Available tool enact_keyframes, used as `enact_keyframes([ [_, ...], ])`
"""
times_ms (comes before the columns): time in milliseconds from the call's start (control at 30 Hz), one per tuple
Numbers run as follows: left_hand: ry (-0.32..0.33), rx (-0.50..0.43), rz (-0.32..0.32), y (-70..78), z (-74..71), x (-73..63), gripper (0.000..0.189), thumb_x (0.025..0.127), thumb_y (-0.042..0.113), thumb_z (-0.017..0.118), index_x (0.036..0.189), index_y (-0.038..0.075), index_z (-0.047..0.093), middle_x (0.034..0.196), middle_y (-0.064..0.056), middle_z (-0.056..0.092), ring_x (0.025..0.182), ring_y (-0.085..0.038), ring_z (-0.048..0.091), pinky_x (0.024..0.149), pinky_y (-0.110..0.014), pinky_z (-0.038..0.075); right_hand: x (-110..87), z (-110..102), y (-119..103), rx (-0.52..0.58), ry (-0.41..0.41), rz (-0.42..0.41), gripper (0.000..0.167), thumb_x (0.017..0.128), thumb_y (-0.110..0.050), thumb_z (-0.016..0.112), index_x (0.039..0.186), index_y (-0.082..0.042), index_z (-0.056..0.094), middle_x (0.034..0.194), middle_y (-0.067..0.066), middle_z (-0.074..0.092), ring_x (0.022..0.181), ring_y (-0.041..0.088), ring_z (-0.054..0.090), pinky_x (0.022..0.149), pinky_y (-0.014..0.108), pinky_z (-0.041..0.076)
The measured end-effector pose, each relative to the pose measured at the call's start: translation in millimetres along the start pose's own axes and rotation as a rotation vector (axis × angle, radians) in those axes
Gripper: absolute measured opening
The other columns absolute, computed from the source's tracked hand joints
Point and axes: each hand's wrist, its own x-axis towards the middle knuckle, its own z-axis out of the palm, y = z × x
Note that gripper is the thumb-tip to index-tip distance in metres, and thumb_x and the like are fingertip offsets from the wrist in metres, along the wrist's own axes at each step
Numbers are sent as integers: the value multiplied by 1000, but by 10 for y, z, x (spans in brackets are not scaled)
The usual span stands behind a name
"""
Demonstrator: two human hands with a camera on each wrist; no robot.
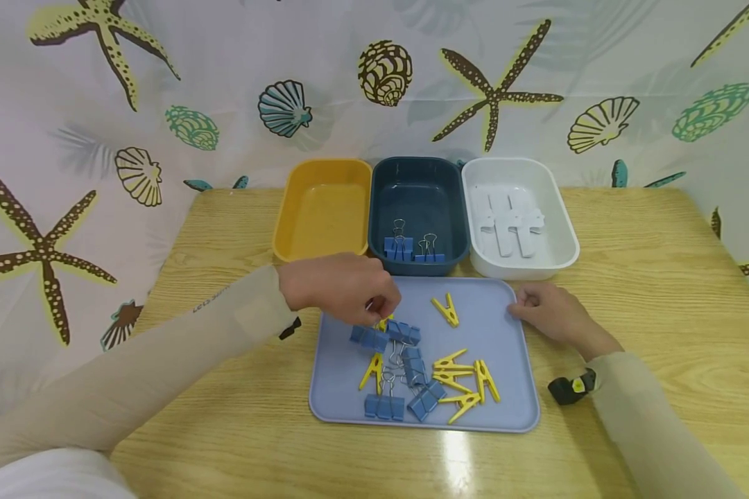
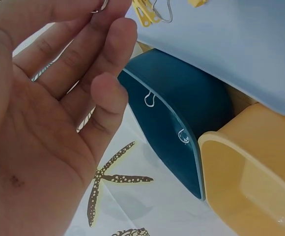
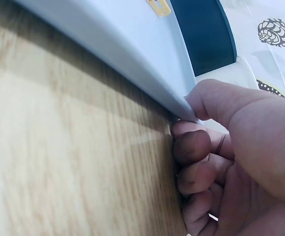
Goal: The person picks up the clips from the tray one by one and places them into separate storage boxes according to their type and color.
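My left hand is over the left part of a lavender tray. Its thumb and fingers pinch the wire handle of a blue binder clip; in the left wrist view a bit of silver wire shows at the fingertips. Beside and below that clip lie more blue binder clips with silver handles. Yellow clothespins are scattered among them, most toward the tray's right half. At the tray's upper right corner my right hand grips the rim between thumb and curled fingers.
Behind the tray three bins stand side by side: a yellow one, a dark teal one holding blue binder clips, and a white one with white plastic pieces. A patterned cloth hangs behind the wooden table.
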Motion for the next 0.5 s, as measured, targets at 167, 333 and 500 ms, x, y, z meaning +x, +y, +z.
enact_keyframes([
  [167, 12, 7, -6, -10, -29, 6, 10, 86, 14, 63, 79, 21, 64, 73, 8, 61, 68, -9, 55, 63, -22, 46, 1, 1, -2, -2, -4, 9, 25, 91, -28, 62, 75, -11, 55, 61, -3, 46, 63, 15, 45, 60, 28, 35],
  [333, 27, -5, -3, -12, -67, 7, 10, 86, 13, 63, 79, 20, 62, 73, 7, 59, 67, -10, 54, 60, -22, 44, -4, -1, -10, 2, -7, 9, 25, 92, -28, 62, 75, -10, 55, 60, -4, 46, 63, 16, 45, 60, 29, 35],
  [500, 30, -7, -7, -11, -103, 16, 10, 85, 12, 63, 78, 20, 61, 71, 6, 57, 67, -11, 52, 59, -22, 42, -8, -6, -17, 1, -9, 8, 25, 92, -28, 62, 75, -11, 55, 60, -4, 46, 64, 16, 45, 61, 29, 35],
])
